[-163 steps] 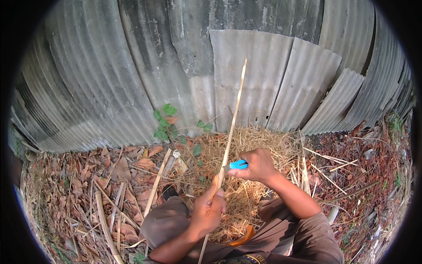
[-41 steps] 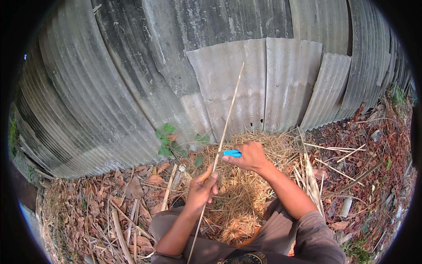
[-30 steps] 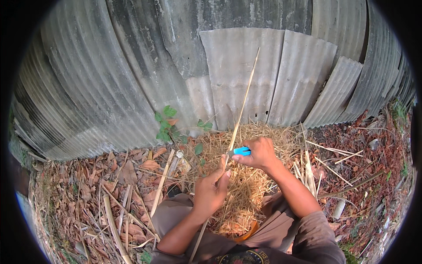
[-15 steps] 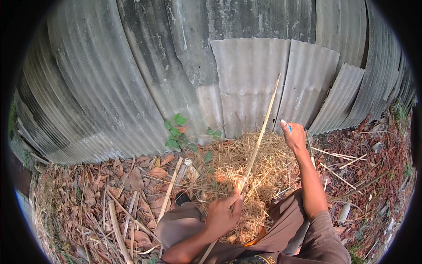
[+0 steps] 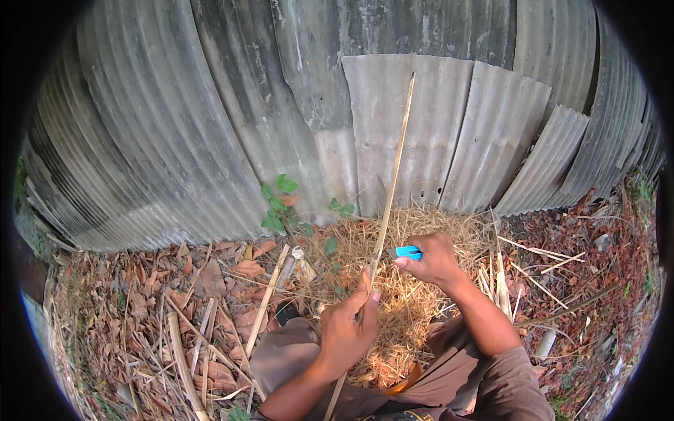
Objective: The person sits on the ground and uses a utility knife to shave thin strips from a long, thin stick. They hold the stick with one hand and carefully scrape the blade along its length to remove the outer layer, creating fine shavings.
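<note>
My left hand (image 5: 347, 330) grips a long thin pale stick (image 5: 393, 175) that slants up and away toward the metal wall. Its lower end passes under my wrist. My right hand (image 5: 434, 259) holds a small knife with a blue handle (image 5: 406, 252) against the stick, just above my left thumb. Both hands are over a heap of pale straw-like shavings (image 5: 400, 309) on the ground in front of my knees.
A grey corrugated metal wall (image 5: 295, 119) stands close ahead. A small green plant (image 5: 279, 203) grows at its base. Dry leaves (image 5: 140, 316) and several split cane pieces (image 5: 263, 309) lie at left. More pale sticks (image 5: 502, 281) lie at right.
My right hand, which had swung out and up along the stick to the right, has come back down to the stick just above my left hand. The stick stands steeper.
</note>
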Motion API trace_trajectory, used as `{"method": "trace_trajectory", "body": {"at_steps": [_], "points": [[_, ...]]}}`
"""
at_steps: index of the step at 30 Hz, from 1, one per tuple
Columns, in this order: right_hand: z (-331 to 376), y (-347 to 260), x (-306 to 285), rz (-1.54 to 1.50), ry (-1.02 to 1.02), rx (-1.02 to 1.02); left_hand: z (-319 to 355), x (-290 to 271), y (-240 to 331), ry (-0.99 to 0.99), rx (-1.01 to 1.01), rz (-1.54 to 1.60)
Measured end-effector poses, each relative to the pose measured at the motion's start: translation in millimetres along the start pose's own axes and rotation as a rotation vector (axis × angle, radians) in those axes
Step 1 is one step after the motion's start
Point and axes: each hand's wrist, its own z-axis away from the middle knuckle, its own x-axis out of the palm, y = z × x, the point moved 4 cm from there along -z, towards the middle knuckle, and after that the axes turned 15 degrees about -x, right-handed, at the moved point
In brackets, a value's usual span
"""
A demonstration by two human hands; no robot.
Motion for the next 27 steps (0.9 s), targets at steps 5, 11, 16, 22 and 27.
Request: {"method": "trace_trajectory", "body": {"at_steps": [5,11,16,22,27], "points": [[5.7,1.6,-1.4,0.095,-0.037,-0.051,-3.1,7.2,-2.0,0.005,0.040,-0.127],[3.7,3.8,-3.5,0.170,-0.041,0.002,3.5,15.6,-4.2,-0.057,0.098,-0.084],[-0.1,52.0,-17.5,0.183,0.079,0.359,20.8,17.9,5.1,-0.204,0.050,-0.122],[8.6,83.2,-51.6,0.154,0.031,0.495,29.7,16.3,1.9,-0.228,0.116,-0.117],[5.4,13.2,-10.2,0.106,-0.103,0.146,11.5,8.0,0.0,-0.155,0.048,-0.093]]}}
